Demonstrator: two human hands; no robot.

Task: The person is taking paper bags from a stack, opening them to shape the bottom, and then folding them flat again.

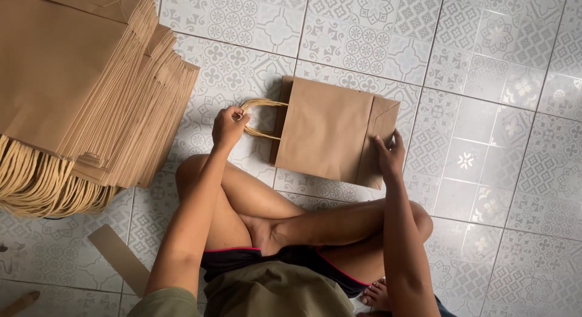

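A flat brown paper bag [327, 132] lies on the patterned tile floor [485, 80] in front of my crossed legs. Its twisted paper handles [262, 118] point left. My left hand [229, 126] is closed on those handles. My right hand [390, 154] presses on the bag's folded bottom end at the right, fingers spread along the fold.
A tall stack of flat brown paper bags [85, 80] lies at the upper left, its many handles [42, 190] hanging toward me. A brown cardboard strip [119, 258] lies on the floor at the lower left. My crossed legs [303, 226] fill the lower middle.
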